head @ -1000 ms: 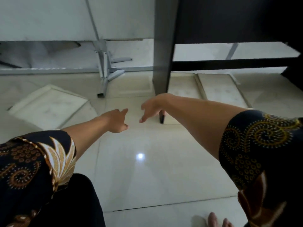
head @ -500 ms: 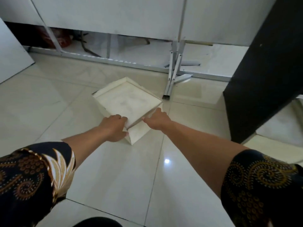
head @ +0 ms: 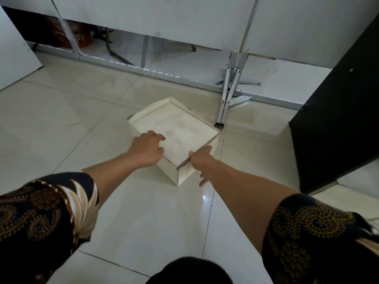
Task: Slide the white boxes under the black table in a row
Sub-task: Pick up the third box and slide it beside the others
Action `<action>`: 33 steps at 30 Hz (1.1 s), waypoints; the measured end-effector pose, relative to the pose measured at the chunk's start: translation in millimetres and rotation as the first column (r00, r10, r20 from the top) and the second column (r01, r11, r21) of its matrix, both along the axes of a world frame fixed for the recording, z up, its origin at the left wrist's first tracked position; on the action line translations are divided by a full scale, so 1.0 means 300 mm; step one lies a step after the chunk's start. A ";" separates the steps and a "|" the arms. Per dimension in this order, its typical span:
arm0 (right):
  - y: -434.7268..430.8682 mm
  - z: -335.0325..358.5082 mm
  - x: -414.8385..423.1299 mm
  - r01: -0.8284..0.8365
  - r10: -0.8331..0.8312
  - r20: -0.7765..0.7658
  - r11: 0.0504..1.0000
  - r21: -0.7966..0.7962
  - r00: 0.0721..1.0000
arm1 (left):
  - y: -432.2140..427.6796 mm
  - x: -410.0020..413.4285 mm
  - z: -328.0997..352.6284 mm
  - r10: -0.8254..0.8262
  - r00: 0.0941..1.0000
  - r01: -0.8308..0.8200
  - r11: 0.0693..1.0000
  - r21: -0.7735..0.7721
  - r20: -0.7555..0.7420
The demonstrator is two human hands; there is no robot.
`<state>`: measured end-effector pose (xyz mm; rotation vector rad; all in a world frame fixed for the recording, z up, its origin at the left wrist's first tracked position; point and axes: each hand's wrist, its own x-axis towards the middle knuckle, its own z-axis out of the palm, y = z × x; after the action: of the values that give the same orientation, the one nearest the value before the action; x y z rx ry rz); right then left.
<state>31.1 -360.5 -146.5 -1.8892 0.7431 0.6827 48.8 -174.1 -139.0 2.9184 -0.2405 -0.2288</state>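
A white square box [head: 180,128] sits on the tiled floor, turned corner-on toward me. My left hand [head: 146,148] grips its near-left rim, fingers over the edge onto the inner face. My right hand [head: 202,160] holds the near-right side, thumb on the rim and fingers down the outer wall. The black table [head: 338,124] stands at the right, its dark side panel facing me. Part of another white box [head: 361,179] shows on the floor beneath it.
White partition panels on metal legs [head: 229,95] stand just behind the box. A white board [head: 14,52] leans at the far left. A red object [head: 69,33] lies under the partition at the back left. Glossy floor tiles spread around me.
One second ago I faced the table with both hands free in front of its leg. I turned left, and both hands took hold of the loose box, now seen slightly farther right.
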 end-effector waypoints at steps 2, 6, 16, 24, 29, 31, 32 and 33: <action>-0.015 0.007 0.016 -0.003 0.003 -0.013 1.000 0.018 1.000 | 0.041 0.055 0.010 0.047 0.999 -0.048 0.996 0.072 0.012; -0.104 0.002 0.076 -0.054 0.054 -0.008 0.998 0.027 0.999 | 0.092 0.195 0.005 0.185 0.982 -0.186 0.966 0.177 0.023; -0.307 -0.072 0.141 -0.037 0.022 0.098 0.988 0.150 0.995 | 0.114 0.378 -0.095 0.365 0.917 -0.365 0.930 0.030 -0.158; -0.231 -0.211 0.184 0.209 -0.252 0.278 0.962 0.173 0.927 | 0.172 0.373 -0.189 0.412 0.908 -0.418 0.902 -0.110 -0.080; -0.231 -0.219 0.205 0.216 -0.352 0.271 0.879 0.426 0.896 | 0.131 0.340 -0.178 0.481 0.859 -0.512 0.819 -0.260 -0.175; -0.239 -0.214 0.199 0.208 -0.359 0.244 0.850 0.484 0.901 | 0.133 0.320 -0.171 0.495 0.847 -0.532 0.792 -0.300 -0.196; -0.243 -0.214 0.196 0.199 -0.355 0.228 0.836 0.511 0.906 | 0.142 0.305 -0.175 0.510 0.836 -0.549 0.773 -0.317 -0.206; -0.251 -0.211 0.192 0.188 -0.349 0.216 0.824 0.535 0.912 | 0.148 0.291 -0.180 0.530 0.821 -0.571 0.750 -0.333 -0.214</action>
<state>88.7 -435.8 -209.7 -1.3254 0.5494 0.3415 136.2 -129.7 -192.9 2.4322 0.5411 -0.2078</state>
